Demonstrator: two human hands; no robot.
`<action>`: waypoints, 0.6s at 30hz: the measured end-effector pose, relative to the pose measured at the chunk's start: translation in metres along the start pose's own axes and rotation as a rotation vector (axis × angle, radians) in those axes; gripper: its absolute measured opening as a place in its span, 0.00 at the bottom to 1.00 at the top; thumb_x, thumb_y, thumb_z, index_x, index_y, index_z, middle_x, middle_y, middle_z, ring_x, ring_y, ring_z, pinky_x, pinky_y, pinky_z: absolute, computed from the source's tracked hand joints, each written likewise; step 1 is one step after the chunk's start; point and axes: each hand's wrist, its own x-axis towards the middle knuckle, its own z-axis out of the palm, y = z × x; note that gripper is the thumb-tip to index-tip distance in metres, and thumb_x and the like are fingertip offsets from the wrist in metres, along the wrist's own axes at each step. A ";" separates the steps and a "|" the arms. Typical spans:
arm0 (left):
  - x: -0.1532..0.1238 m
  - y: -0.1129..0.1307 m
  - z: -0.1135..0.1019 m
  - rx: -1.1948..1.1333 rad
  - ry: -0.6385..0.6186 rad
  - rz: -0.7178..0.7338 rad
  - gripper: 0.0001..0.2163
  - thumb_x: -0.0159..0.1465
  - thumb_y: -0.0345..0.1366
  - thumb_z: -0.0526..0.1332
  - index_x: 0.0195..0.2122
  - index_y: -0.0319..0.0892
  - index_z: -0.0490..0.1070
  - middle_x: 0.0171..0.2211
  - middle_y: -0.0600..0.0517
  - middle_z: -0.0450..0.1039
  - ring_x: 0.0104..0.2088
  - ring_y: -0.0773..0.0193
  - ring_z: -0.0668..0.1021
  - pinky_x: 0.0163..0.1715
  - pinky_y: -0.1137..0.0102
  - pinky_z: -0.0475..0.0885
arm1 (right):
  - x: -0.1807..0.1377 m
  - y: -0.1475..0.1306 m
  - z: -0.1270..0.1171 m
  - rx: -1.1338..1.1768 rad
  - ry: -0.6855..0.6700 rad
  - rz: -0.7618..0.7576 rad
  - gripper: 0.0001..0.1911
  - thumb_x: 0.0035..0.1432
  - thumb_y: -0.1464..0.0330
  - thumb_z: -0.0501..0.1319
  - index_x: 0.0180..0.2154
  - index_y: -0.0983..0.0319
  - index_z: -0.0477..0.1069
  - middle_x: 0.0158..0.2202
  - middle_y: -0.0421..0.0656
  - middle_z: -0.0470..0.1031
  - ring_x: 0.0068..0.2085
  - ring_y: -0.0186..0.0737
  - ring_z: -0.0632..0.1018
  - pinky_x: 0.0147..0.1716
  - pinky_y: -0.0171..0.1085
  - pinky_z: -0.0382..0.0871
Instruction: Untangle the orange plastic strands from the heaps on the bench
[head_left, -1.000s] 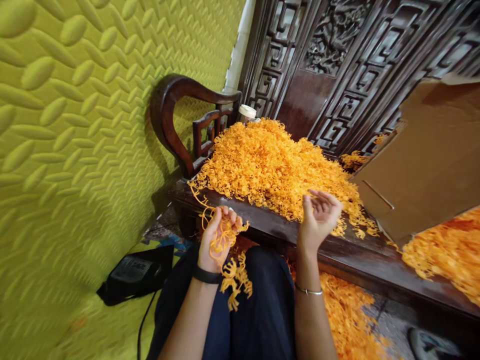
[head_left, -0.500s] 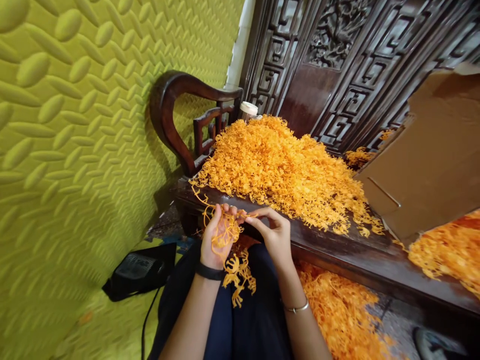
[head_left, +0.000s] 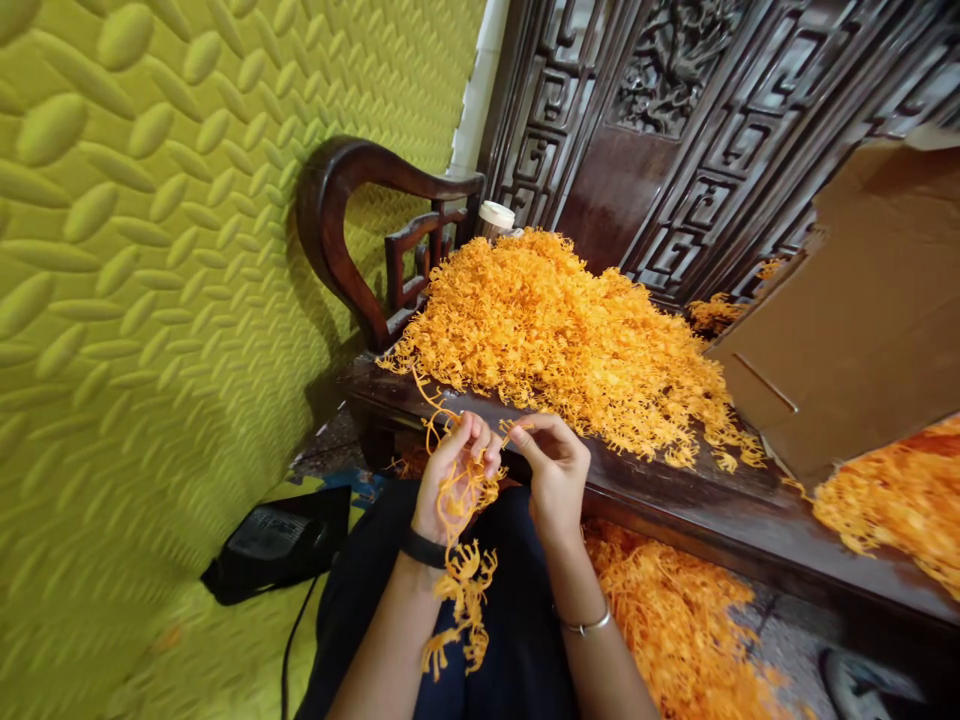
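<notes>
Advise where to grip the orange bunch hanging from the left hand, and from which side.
Probably pinch the orange bunch at its top, where the strands gather at the fingertips of the left hand, coming from the right, as the right hand does. The tail below hangs loose and frilly, so a grip there would likely catch only a few strands.

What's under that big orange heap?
The orange heap lies on a dark wooden bench, whose front edge shows bare. The seat beneath is covered, so anything buried there cannot be seen. A white-capped jar pokes out behind.
</notes>
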 end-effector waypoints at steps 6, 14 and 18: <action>-0.007 0.006 -0.004 0.015 -0.018 -0.096 0.11 0.63 0.31 0.55 0.23 0.37 0.63 0.17 0.58 0.52 0.18 0.74 0.61 0.16 0.80 0.58 | 0.046 -0.031 -0.041 0.108 0.588 -0.305 0.05 0.49 0.71 0.63 0.26 0.65 0.67 0.25 0.38 0.68 0.25 0.29 0.68 0.25 0.32 0.62; 0.000 0.007 -0.012 -0.076 0.219 0.078 0.14 0.65 0.34 0.50 0.27 0.35 0.71 0.27 0.49 0.71 0.35 0.64 0.77 0.41 0.69 0.73 | 0.067 0.007 -0.057 -0.390 0.322 -0.325 0.19 0.49 0.64 0.63 0.44 0.61 0.66 0.47 0.49 0.66 0.50 0.47 0.69 0.44 0.48 0.66; 0.003 0.003 -0.016 -0.120 0.234 0.131 0.14 0.65 0.35 0.51 0.28 0.36 0.72 0.30 0.47 0.74 0.38 0.61 0.78 0.44 0.65 0.72 | 0.043 0.017 -0.032 -0.522 0.114 -0.303 0.17 0.51 0.62 0.61 0.44 0.60 0.68 0.52 0.50 0.63 0.56 0.49 0.62 0.53 0.51 0.57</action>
